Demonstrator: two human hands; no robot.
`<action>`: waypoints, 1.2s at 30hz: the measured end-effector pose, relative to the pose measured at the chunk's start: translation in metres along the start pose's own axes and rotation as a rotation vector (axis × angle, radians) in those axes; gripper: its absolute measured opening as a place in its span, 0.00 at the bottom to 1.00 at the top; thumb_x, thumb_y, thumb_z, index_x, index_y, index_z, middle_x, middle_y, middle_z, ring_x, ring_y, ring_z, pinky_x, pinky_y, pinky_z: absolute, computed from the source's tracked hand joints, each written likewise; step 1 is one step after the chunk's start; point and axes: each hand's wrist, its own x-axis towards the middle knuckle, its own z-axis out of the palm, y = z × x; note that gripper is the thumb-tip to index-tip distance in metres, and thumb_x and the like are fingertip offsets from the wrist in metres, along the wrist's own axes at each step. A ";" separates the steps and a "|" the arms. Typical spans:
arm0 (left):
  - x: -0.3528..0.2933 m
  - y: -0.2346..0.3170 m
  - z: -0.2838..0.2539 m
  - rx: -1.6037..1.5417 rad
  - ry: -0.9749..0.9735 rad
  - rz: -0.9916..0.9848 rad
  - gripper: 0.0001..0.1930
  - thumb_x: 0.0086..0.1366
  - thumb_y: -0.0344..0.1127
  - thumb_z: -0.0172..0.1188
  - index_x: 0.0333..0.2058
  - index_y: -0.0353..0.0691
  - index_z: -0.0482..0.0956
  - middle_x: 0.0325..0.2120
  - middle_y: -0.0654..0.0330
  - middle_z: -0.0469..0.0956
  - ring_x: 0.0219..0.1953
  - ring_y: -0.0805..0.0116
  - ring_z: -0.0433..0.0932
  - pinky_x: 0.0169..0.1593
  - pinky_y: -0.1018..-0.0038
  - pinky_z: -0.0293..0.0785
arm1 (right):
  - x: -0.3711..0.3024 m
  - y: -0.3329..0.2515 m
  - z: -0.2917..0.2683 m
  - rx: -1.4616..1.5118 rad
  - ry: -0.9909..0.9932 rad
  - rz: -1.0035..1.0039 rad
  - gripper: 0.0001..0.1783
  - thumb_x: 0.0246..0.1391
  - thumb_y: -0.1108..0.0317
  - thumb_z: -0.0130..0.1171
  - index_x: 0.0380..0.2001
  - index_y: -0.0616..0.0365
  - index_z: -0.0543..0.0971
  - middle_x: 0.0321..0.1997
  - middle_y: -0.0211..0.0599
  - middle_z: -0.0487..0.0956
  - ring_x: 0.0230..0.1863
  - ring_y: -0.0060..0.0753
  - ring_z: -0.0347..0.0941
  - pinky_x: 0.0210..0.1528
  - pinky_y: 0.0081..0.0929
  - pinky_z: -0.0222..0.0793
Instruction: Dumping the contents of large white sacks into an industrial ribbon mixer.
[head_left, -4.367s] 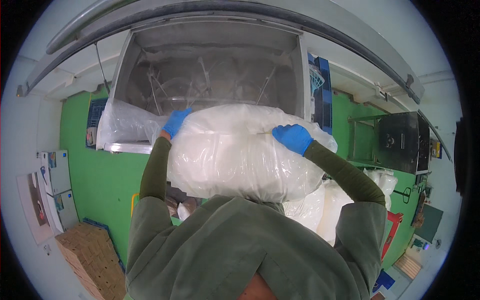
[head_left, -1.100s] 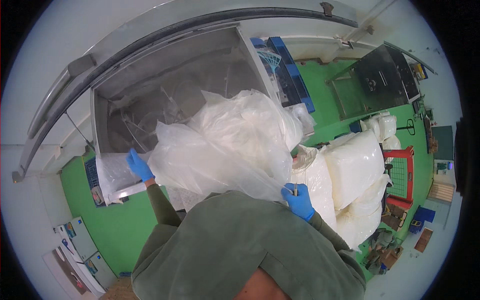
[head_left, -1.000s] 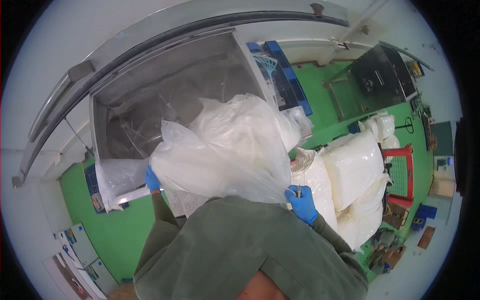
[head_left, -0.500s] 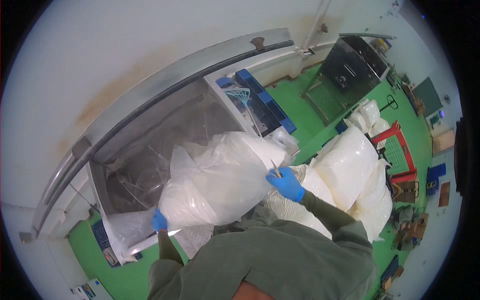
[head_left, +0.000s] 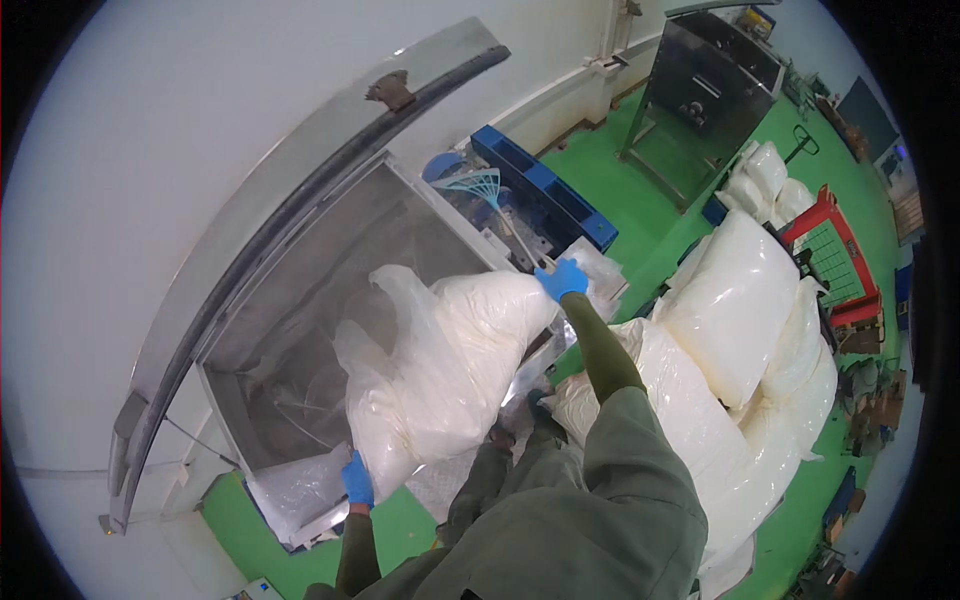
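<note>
A large translucent white plastic bag, bulging with pale contents, lies across the near rim of an open metal tank. At its lower left corner, my left hand in a blue glove is closed on the plastic. My right hand, also gloved in blue, is closed at the bag's right end, the fingers partly hidden. A thin pale piece shows by those fingers; whether the hand holds it cannot be told. The bag's loose upper film stands up over the tank, where clear film lies inside.
The tank's curved lid stands raised. Beside the tank are a blue pallet and a light-blue fan-shaped rake. Full white sacks are piled at my right, near a red mesh frame. A metal cabinet stands farther back.
The bag has shifted and bunched up, its loose film rising over the tank. My right hand has moved to the bag's far right end; its pale pointed tool no longer shows clearly. The view has turned.
</note>
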 end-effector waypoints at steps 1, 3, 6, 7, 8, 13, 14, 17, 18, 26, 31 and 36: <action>-0.008 -0.003 0.002 -0.073 0.015 -0.002 0.08 0.58 0.27 0.43 0.35 0.37 0.70 0.18 0.47 0.73 0.20 0.52 0.75 0.23 0.60 0.69 | -0.002 -0.001 -0.009 0.013 -0.151 0.105 0.34 0.43 0.39 0.53 0.38 0.61 0.77 0.43 0.54 0.75 0.46 0.53 0.71 0.47 0.39 0.66; -0.008 -0.005 0.006 -0.362 -0.008 -0.157 0.09 0.59 0.28 0.43 0.37 0.37 0.70 0.18 0.47 0.73 0.21 0.52 0.75 0.24 0.60 0.68 | 0.000 0.004 -0.012 0.036 -0.250 0.124 0.37 0.43 0.37 0.50 0.40 0.63 0.76 0.44 0.55 0.74 0.48 0.53 0.70 0.49 0.37 0.65; -0.013 -0.022 0.032 -0.567 -0.006 -0.239 0.11 0.61 0.30 0.41 0.40 0.36 0.70 0.19 0.46 0.73 0.22 0.52 0.75 0.25 0.60 0.68 | 0.003 0.043 0.001 0.169 -0.386 0.138 0.40 0.45 0.34 0.46 0.41 0.66 0.75 0.45 0.56 0.73 0.50 0.51 0.68 0.51 0.37 0.63; -0.006 -0.026 0.043 -0.479 0.004 -0.154 0.12 0.62 0.31 0.41 0.40 0.36 0.70 0.20 0.46 0.73 0.23 0.52 0.75 0.25 0.60 0.68 | 0.007 0.061 0.012 0.286 -0.418 0.146 0.41 0.46 0.34 0.43 0.40 0.67 0.75 0.45 0.56 0.73 0.50 0.51 0.68 0.51 0.38 0.62; -0.004 -0.012 0.030 -0.487 0.009 -0.160 0.12 0.62 0.31 0.41 0.40 0.36 0.70 0.20 0.46 0.73 0.23 0.52 0.75 0.25 0.60 0.68 | 0.004 0.061 0.020 0.212 -0.333 0.117 0.37 0.48 0.37 0.45 0.37 0.67 0.76 0.41 0.57 0.75 0.48 0.51 0.70 0.48 0.39 0.63; -0.011 -0.023 0.018 -0.442 -0.004 -0.008 0.14 0.64 0.35 0.40 0.44 0.36 0.69 0.20 0.44 0.73 0.23 0.52 0.75 0.27 0.61 0.69 | -0.042 0.031 0.033 0.285 -0.404 0.033 0.32 0.49 0.41 0.47 0.35 0.64 0.77 0.38 0.57 0.75 0.42 0.53 0.72 0.42 0.41 0.66; -0.003 -0.039 0.035 -0.456 -0.011 -0.005 0.14 0.64 0.35 0.40 0.44 0.36 0.69 0.20 0.44 0.73 0.23 0.52 0.75 0.27 0.61 0.69 | -0.056 0.036 0.033 0.261 -0.374 -0.040 0.31 0.49 0.42 0.47 0.34 0.64 0.77 0.36 0.57 0.76 0.41 0.53 0.72 0.41 0.41 0.66; 0.004 -0.090 0.077 -0.512 -0.179 -0.244 0.16 0.64 0.37 0.41 0.47 0.36 0.66 0.27 0.41 0.75 0.28 0.48 0.76 0.31 0.59 0.70 | -0.081 0.011 0.020 0.258 -0.378 -0.130 0.30 0.47 0.44 0.49 0.32 0.67 0.77 0.35 0.59 0.75 0.40 0.55 0.72 0.41 0.41 0.66; 0.002 -0.097 0.088 -0.519 -0.167 -0.255 0.16 0.64 0.37 0.41 0.47 0.36 0.66 0.27 0.41 0.75 0.28 0.48 0.76 0.31 0.59 0.70 | -0.083 0.002 0.017 0.253 -0.382 -0.146 0.30 0.47 0.44 0.49 0.32 0.67 0.77 0.35 0.59 0.75 0.40 0.55 0.72 0.41 0.41 0.66; 0.007 -0.179 0.176 -0.712 -0.247 -0.297 0.20 0.63 0.36 0.40 0.51 0.31 0.62 0.39 0.40 0.73 0.44 0.48 0.73 0.44 0.63 0.70 | -0.080 -0.010 0.010 0.243 -0.446 -0.104 0.29 0.46 0.47 0.50 0.35 0.67 0.76 0.35 0.58 0.75 0.40 0.59 0.71 0.41 0.44 0.65; 0.007 -0.125 0.146 -0.805 -0.134 -0.224 0.21 0.63 0.38 0.42 0.51 0.29 0.63 0.43 0.43 0.72 0.43 0.54 0.74 0.46 0.67 0.70 | -0.072 0.008 0.029 0.158 -0.409 -0.295 0.24 0.47 0.49 0.49 0.32 0.60 0.77 0.32 0.56 0.75 0.36 0.58 0.71 0.37 0.46 0.65; 0.011 0.004 -0.026 -1.595 -0.163 -0.718 0.21 0.63 0.40 0.45 0.48 0.29 0.67 0.42 0.49 0.73 0.42 0.61 0.74 0.46 0.71 0.70 | -0.071 0.014 0.042 0.192 -0.354 -0.233 0.22 0.49 0.50 0.48 0.25 0.60 0.78 0.25 0.55 0.75 0.31 0.56 0.72 0.34 0.45 0.65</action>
